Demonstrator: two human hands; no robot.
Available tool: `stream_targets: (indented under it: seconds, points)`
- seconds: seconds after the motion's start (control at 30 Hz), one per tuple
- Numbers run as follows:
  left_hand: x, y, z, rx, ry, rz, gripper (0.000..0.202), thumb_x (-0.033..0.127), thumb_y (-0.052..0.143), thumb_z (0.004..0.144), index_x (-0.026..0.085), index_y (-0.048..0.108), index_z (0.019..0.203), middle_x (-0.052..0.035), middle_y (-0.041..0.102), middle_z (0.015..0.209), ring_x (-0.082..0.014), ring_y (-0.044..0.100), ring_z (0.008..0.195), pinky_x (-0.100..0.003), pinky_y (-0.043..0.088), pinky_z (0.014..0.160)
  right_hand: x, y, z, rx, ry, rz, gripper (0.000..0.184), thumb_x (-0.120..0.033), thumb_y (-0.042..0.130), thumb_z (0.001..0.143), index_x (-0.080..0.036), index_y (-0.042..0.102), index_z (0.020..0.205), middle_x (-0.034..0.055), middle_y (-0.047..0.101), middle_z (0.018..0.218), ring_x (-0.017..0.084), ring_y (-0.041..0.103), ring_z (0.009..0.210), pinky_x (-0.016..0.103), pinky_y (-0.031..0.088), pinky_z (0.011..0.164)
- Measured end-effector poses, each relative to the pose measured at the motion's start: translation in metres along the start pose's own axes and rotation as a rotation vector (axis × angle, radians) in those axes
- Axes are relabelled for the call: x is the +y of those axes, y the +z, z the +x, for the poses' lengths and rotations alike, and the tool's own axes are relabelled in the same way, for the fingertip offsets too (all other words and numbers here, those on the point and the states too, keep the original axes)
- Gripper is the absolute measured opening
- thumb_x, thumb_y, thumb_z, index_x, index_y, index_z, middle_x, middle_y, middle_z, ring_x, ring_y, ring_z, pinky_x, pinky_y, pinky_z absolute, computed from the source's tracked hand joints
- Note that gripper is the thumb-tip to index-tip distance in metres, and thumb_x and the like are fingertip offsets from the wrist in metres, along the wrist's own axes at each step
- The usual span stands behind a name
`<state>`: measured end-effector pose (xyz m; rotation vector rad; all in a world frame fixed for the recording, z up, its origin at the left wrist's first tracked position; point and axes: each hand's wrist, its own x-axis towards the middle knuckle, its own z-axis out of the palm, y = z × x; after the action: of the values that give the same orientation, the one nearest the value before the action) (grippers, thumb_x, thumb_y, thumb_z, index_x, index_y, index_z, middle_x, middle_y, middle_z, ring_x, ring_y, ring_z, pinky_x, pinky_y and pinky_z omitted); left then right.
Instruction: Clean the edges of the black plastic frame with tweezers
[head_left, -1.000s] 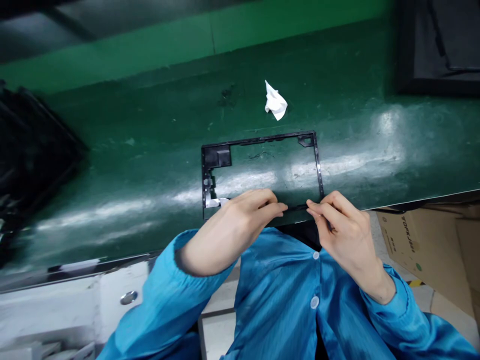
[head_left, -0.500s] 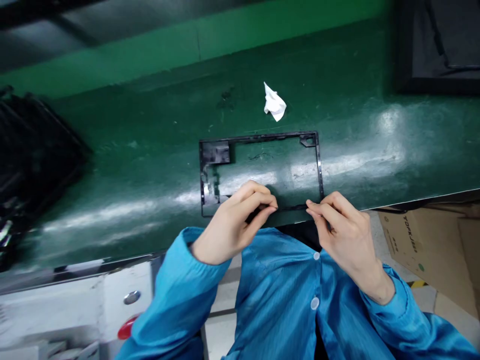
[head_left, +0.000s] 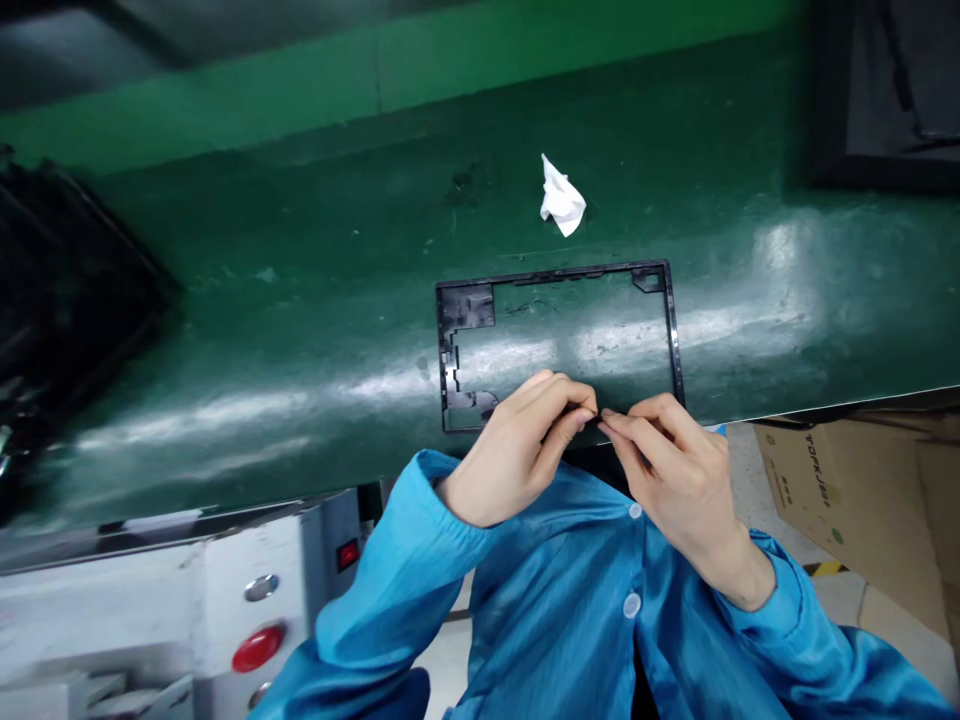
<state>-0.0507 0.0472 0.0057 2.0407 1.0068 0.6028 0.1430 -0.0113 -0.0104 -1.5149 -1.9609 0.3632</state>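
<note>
A thin black rectangular plastic frame [head_left: 555, 274] lies on the green bench top [head_left: 315, 270], its near side close to the bench's front edge. My left hand [head_left: 529, 440] pinches the near side of it, thumb against fingertips. Close beside, my right hand [head_left: 679, 475] pinches the same side, with its fingertips almost meeting those of the left. Both hands cover much of that near side, so the exact spot of the grip is hidden. Corner plates show at the frame's far left and far right.
Beyond the frame lies a crumpled white tissue [head_left: 562, 200]. A blurred stack of black parts [head_left: 75, 310] stands at left, and a dark tray-like object [head_left: 885, 165] at far right. Below the bench are a machine with a red button [head_left: 259, 648] and a cardboard box [head_left: 847, 500].
The black frame has shifted right along the bench. My left hand has moved right with it, and my right hand slightly left, so their fingertips are closer together.
</note>
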Motion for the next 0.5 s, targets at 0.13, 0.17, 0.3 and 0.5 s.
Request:
stream_targets:
  seconds: [0.13,0.17,0.3,0.5]
  points:
    - [-0.002,-0.013,0.002,-0.104,0.017,0.036,0.012,0.016,0.052,0.108,0.018,0.061,0.102,-0.0022,0.062,0.091,-0.0165,0.057,0.085,-0.029,0.048,0.079,0.002,0.001,-0.001,-0.003,-0.002,0.004,0.015,-0.017,0.062,0.106,-0.017,0.076,0.103,0.0034,0.071,0.09,0.01,0.064,0.07,0.025,0.047,0.062]
    - [-0.002,-0.016,0.002,-0.12,0.031,0.062,0.011,0.016,0.053,0.108,0.017,0.063,0.103,-0.0025,0.063,0.092,-0.0163,0.057,0.086,-0.029,0.048,0.08,0.002,0.002,-0.001,0.0,-0.001,0.004,0.015,-0.017,0.062,0.106,-0.017,0.076,0.102,0.0031,0.071,0.089,0.01,0.063,0.07,0.025,0.047,0.062]
    - [-0.001,-0.028,0.0,-0.137,0.126,0.226,0.012,0.018,0.056,0.107,0.015,0.068,0.106,-0.0049,0.067,0.097,-0.0179,0.061,0.09,-0.03,0.051,0.082,0.0,0.002,0.0,0.018,0.003,0.006,0.016,-0.017,0.062,0.106,-0.016,0.077,0.099,0.002,0.069,0.088,0.009,0.061,0.067,0.025,0.045,0.06]
    - [0.013,-0.03,-0.004,-0.223,0.2,0.572,0.017,0.017,0.053,0.107,0.01,0.069,0.105,-0.0092,0.063,0.095,-0.0242,0.056,0.087,-0.037,0.052,0.075,0.001,0.001,0.001,-0.001,0.033,-0.001,0.015,-0.023,0.063,0.106,-0.018,0.077,0.106,0.0019,0.069,0.092,0.009,0.063,0.069,0.026,0.046,0.06]
